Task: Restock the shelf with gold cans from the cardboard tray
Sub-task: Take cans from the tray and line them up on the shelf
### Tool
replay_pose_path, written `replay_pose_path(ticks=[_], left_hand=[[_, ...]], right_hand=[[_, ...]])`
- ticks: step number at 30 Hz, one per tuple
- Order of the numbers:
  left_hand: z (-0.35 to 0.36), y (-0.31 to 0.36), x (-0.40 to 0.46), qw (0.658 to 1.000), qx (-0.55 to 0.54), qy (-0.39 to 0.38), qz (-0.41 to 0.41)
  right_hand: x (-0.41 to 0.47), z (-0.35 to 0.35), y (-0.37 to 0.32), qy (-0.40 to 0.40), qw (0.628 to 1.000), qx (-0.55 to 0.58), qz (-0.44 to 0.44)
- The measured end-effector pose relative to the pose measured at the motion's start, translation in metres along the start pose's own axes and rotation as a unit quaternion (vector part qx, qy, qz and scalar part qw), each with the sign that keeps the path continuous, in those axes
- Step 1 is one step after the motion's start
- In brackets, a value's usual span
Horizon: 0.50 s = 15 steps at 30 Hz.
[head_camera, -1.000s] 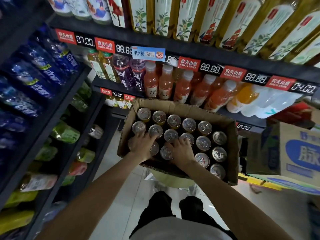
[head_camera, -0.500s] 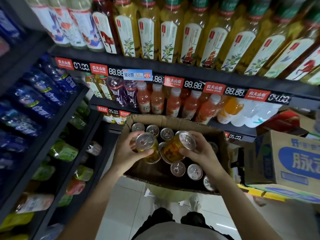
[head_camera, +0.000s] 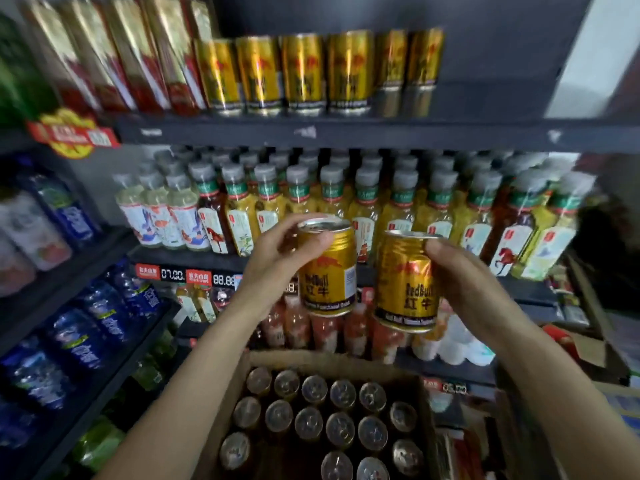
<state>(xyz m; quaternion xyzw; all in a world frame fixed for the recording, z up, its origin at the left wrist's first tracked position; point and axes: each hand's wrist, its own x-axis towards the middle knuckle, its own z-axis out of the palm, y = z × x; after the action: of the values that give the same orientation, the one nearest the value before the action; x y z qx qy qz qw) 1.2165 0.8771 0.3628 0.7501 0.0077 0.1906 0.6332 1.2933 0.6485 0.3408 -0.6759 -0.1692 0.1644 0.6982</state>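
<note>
Each hand is gripping one upright gold can near its rim: left hand [head_camera: 273,258] with left can [head_camera: 327,268], right hand [head_camera: 460,282] with right can [head_camera: 405,282]. The gold row [head_camera: 301,74] is sitting on the shelf [head_camera: 346,133] straight above; the tray [head_camera: 332,365] is lying below.

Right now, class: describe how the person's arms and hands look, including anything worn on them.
Both forearms are bare up to the frame's lower edge: no sleeves, gloves, watch or rings visible. The left hand and right hand show short nails; motion blur hides finer detail.
</note>
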Motion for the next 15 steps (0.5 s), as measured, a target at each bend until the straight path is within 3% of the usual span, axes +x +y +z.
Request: replay_pose_path(ticks=[4, 8, 15], left_hand=[[0.023, 0.057, 0.034, 0.995, 0.035, -0.001, 0.09], [0.048, 0.099, 0.065, 0.985, 0.069, 0.009, 0.156], [0.084, 0.144, 0.151, 0.959, 0.181, 0.059, 0.209]], right_hand=[[0.003, -0.035, -0.066, 0.007, 0.994, -0.007, -0.106], [0.005, -0.056, -0.128, -0.042, 0.975, -0.066, -0.209], [0.069, -0.094, -0.196, 0.031, 0.95, -0.113, -0.29]])
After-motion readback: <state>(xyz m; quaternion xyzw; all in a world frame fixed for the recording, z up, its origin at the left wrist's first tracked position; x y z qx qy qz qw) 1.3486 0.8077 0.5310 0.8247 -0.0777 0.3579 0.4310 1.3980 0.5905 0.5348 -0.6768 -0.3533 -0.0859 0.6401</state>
